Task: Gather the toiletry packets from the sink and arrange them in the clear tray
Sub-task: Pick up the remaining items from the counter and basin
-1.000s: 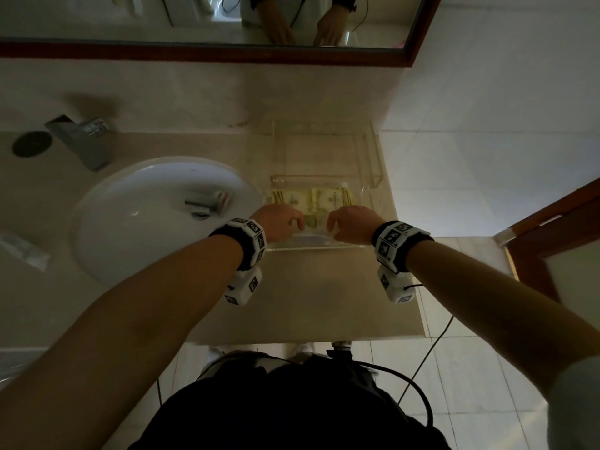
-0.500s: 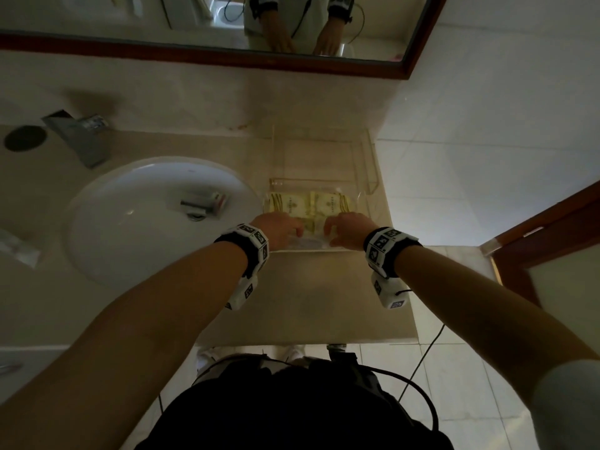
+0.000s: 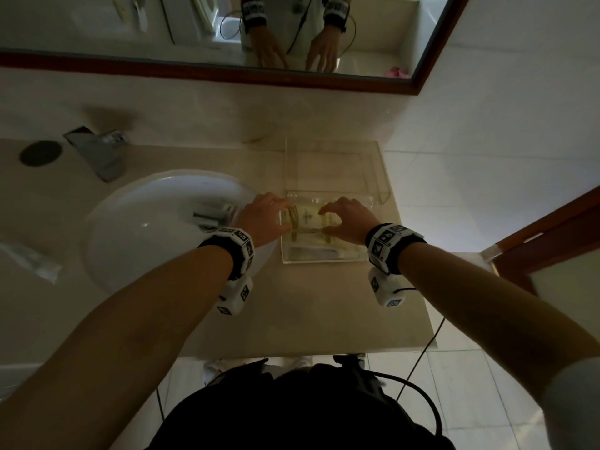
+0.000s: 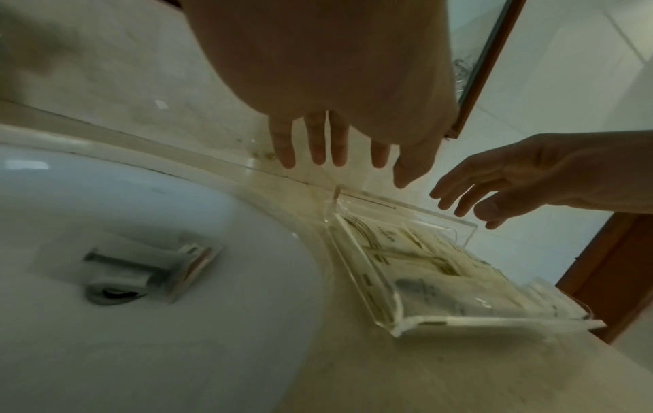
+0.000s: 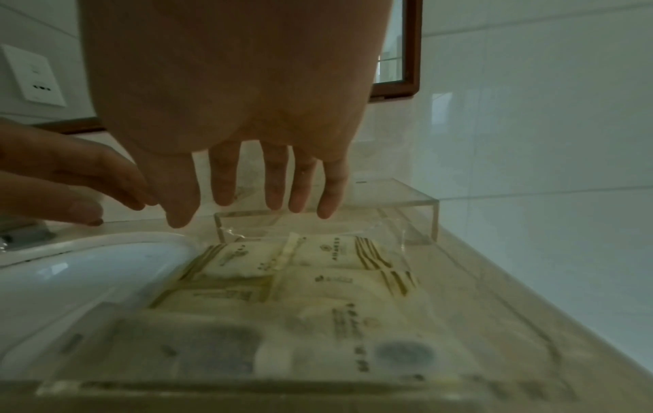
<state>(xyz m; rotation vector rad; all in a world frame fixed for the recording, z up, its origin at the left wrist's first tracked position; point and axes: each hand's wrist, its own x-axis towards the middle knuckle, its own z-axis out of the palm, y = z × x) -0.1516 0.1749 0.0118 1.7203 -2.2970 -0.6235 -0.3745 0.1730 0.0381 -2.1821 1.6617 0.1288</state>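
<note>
Several cream packets [image 3: 308, 219] [image 5: 318, 279] with gold stripes lie flat in the clear tray [image 3: 324, 259] [image 4: 357, 275] [image 5: 420, 220] on the counter right of the sink [image 3: 146, 228]. My left hand [image 3: 266, 216] [image 4: 339, 165] hovers over the tray's left side, fingers straight and spread, holding nothing. Over the tray's right side is my right hand [image 3: 347, 219] [image 5: 254, 206] [image 4: 470, 204], likewise empty with fingers extended. One more packet [image 3: 214, 212] [image 4: 152, 268] lies in the white basin by the drain.
A clear acrylic box [image 3: 334, 167] stands just behind the tray against the wall. A chrome faucet [image 3: 97, 154] and a dark round plug [image 3: 40, 152] sit at the back left. A plastic wrapper [image 3: 26, 258] lies left of the sink. A wooden door frame [image 3: 552, 232] is on the right.
Both hands were curled at the packets near the tray's front; they have since reached further over the tray and their fingers have straightened, holding nothing.
</note>
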